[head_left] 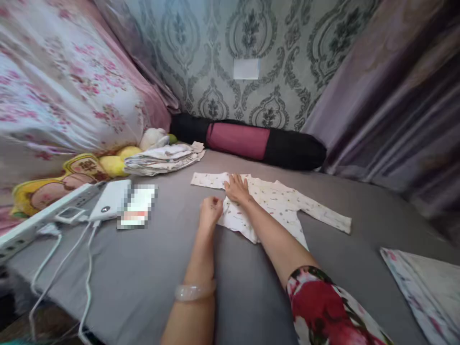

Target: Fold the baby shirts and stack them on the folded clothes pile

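A small white long-sleeved shirt (276, 201) with a scattered print lies spread on the grey bed sheet, its sleeves stretched out to both sides. My right hand (237, 189) rests flat on its upper left part, near the shoulder, fingers spread. At the shirt's left side edge, my left hand (211, 211) is closed, fingers curled against the fabric; the fingertips are partly hidden. A pale translucent bangle (194, 292) circles my left wrist.
Folded clothes (161, 160) are stacked at the back left beside plush toys (111, 165). A long black-and-pink bag (239, 141) lies along the wall. Left are a power bank (111, 201), a blurred phone (138, 206), cables and a power strip (46, 215). Folded fabric (427, 287) lies right.
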Demonstrator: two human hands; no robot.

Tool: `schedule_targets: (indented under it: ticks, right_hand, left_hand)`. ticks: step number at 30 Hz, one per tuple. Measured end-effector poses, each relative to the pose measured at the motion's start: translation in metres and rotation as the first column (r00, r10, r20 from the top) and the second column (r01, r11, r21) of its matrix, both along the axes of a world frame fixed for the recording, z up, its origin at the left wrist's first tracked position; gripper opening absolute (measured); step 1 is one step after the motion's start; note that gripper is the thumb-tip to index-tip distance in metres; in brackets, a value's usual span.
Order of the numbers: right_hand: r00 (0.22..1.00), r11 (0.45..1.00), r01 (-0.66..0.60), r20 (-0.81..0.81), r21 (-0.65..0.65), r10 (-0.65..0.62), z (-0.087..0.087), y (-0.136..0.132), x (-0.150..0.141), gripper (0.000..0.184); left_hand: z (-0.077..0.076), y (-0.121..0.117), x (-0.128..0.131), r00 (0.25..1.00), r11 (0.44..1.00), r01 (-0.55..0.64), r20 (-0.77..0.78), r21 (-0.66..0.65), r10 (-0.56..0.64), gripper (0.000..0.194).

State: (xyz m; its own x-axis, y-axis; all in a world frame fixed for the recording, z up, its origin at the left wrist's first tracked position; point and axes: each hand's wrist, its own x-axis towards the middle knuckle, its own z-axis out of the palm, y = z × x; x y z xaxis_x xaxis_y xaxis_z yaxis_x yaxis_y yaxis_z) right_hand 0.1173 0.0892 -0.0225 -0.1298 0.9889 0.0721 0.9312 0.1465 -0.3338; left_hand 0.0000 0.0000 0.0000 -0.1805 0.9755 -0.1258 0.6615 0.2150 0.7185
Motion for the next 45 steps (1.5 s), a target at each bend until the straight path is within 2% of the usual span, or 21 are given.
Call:
schedule_targets:
  ticks: [4, 7, 10, 13, 17, 20, 23, 30, 34, 37, 39, 41, 43, 45]
  right_hand:
    - [1.000, 1.000, -0.005, -0.026, -0.019, 0.005, 0.002, 0.002, 0.001, 0.056]
    - [0.989, 0.990, -0.035, -0.147, -0.138, 0.014, 0.013, 0.007, 0.011, 0.059]
    - [0.970, 0.989, -0.024, -0.242, -0.144, -0.011, 0.027, -0.001, 0.035, 0.060]
    - [0.978, 0.991, -0.050, -0.208, -0.123, 0.023, 0.034, -0.031, 0.069, 0.060]
    - [0.994, 0.983, -0.093, -0.074, -0.158, 0.082, 0.032, -0.096, 0.101, 0.061]
    - [0.993, 0.974, -0.114, -0.011, -0.197, 0.114, 0.030, -0.138, 0.103, 0.063]
    - [0.989, 0.972, -0.131, 0.036, -0.197, 0.141, 0.026, -0.163, 0.094, 0.066]
    - [0.986, 0.989, -0.099, 0.120, -0.112, 0.113, 0.017, -0.175, 0.082, 0.065]
    - [0.989, 0.986, -0.100, 0.094, -0.130, 0.113, 0.019, -0.174, 0.083, 0.066]
    - [0.990, 0.980, -0.131, 0.041, -0.151, 0.138, 0.024, -0.171, 0.089, 0.067]
    - [0.993, 0.989, -0.103, 0.047, -0.102, 0.108, 0.027, -0.168, 0.098, 0.065]
    - [0.995, 1.000, -0.022, 0.097, -0.017, 0.024, 0.028, -0.164, 0.109, 0.063]
    - [0.986, 0.997, 0.060, 0.152, 0.039, -0.065, 0.025, -0.161, 0.120, 0.060]
    - [0.975, 0.992, 0.116, 0.185, 0.056, -0.124, 0.020, -0.160, 0.129, 0.059]
  left_hand:
    - [-0.002, -0.001, -0.002, 0.999, 1.000, 0.001, -0.039, 0.010, -0.001, 0.021]
    - [0.000, -0.003, -0.004, 0.997, 1.000, 0.018, -0.079, 0.009, -0.017, 0.023]
    - [0.003, -0.005, -0.007, 0.992, 1.000, 0.029, -0.124, -0.002, -0.029, 0.030]
    - [0.008, -0.006, -0.009, 0.987, 0.997, 0.059, -0.145, -0.049, -0.065, 0.035]
    - [0.009, -0.006, -0.009, 0.983, 0.989, 0.108, -0.135, -0.105, -0.122, 0.033]
    - [0.005, -0.005, -0.010, 0.977, 0.989, 0.124, -0.162, -0.081, -0.136, 0.027]
    - [0.000, -0.005, -0.012, 0.971, 0.994, 0.109, -0.210, -0.031, -0.113, 0.025]
    - [-0.005, -0.005, -0.012, 0.955, 0.998, 0.070, -0.289, 0.000, -0.067, 0.025]
    - [-0.008, -0.005, -0.013, 0.940, 0.997, 0.075, -0.335, 0.019, -0.064, 0.024]
    - [-0.009, -0.006, -0.011, 0.920, 0.991, 0.081, -0.391, 0.102, -0.034, 0.024]
    - [-0.007, -0.007, -0.002, 0.903, 0.971, 0.101, -0.429, 0.218, 0.002, 0.027]
    - [-0.005, -0.011, 0.015, 0.900, 0.925, 0.190, -0.435, 0.330, -0.030, 0.029]
    - [-0.004, -0.019, 0.038, 0.886, 0.857, 0.355, -0.428, 0.373, -0.180, 0.029]
    - [-0.005, -0.030, 0.062, 0.815, 0.782, 0.531, -0.448, 0.327, -0.367, 0.030]
